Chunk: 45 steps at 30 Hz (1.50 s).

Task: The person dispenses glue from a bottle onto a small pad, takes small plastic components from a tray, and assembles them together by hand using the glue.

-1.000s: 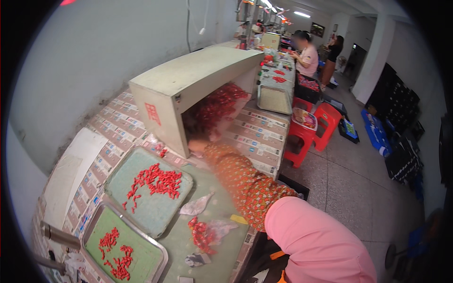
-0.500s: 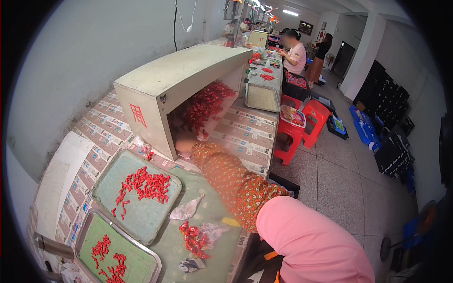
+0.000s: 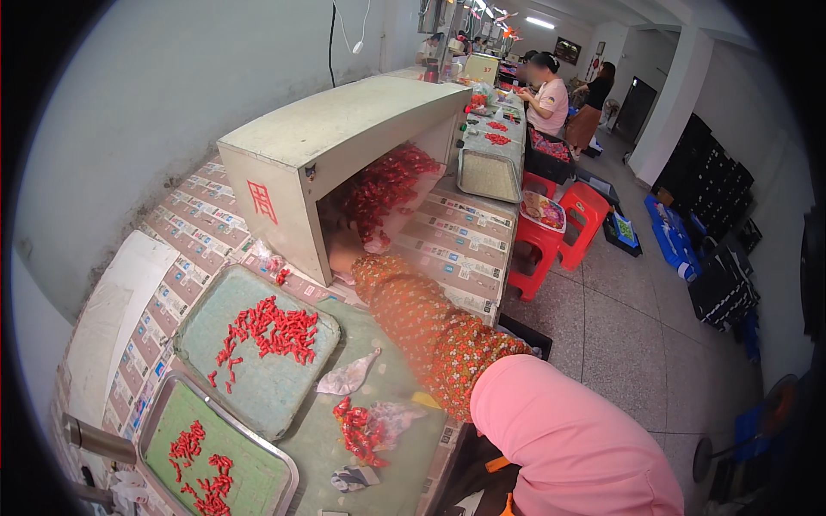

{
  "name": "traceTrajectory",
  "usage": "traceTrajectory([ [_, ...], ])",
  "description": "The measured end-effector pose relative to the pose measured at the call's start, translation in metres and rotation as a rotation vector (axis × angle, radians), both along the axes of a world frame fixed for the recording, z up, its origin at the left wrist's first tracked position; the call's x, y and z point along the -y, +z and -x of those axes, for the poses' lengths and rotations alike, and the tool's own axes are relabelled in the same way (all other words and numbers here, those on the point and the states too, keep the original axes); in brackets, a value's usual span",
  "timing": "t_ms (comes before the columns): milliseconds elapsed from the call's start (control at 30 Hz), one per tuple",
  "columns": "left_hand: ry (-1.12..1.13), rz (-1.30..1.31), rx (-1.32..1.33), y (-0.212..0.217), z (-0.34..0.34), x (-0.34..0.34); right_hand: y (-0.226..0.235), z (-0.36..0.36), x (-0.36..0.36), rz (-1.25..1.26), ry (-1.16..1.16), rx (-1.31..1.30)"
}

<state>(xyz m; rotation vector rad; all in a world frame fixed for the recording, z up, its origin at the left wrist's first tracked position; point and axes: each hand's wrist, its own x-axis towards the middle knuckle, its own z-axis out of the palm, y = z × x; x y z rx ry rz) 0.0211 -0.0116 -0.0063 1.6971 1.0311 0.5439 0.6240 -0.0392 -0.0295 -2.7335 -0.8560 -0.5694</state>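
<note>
My right arm, in a pink sleeve with an orange flowered cuff cover, reaches from the lower right into the open front of a cream box-shaped housing [image 3: 344,129]. My right hand [image 3: 342,254] sits at the bottom of that opening, next to a heap of small red pieces [image 3: 387,185] inside. Shadow hides the fingers, so I cannot tell whether they hold anything. My left hand is out of the picture.
Two green trays [image 3: 267,391] [image 3: 249,477] with scattered red pieces lie on the bench at lower left. A clear bag of red pieces [image 3: 361,430] and crumpled wrap [image 3: 348,376] lie beside my arm. Red stools [image 3: 564,228] stand in the aisle. Other people work at the far end.
My view has tilted and shifted slightly. My right arm stays stretched into the housing opening, with the hand a little deeper in the shadow.
</note>
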Motion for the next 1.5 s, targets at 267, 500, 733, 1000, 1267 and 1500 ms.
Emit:
traceTrajectory([
  [267,0.004,-0.029,-0.038,0.006,-0.003,0.0,-0.002,-0.002,-0.002,-0.063,0.037,0.164],
  [500,-0.07,-0.04,-0.058,0.003,-0.001,-0.005,-0.007,-0.017,0.0,-0.004,-0.089,-0.039],
  [733,-0.084,-0.088,-0.079,0.003,0.002,-0.006,0.004,-0.004,0.003,0.014,0.02,-0.135],
  [1000,-0.028,-0.002,-0.079,0.007,-0.004,-0.002,-0.007,-0.02,-0.002,-0.055,-0.016,-0.062],
  [1267,-0.022,-0.034,-0.066,0.005,-0.002,-0.002,0.001,-0.013,-0.008,-0.092,-0.006,-0.118],
  [1500,-0.085,-0.005,-0.128,0.002,0.0,-0.008,-0.002,-0.006,0.013,-0.029,0.097,-0.018],
])
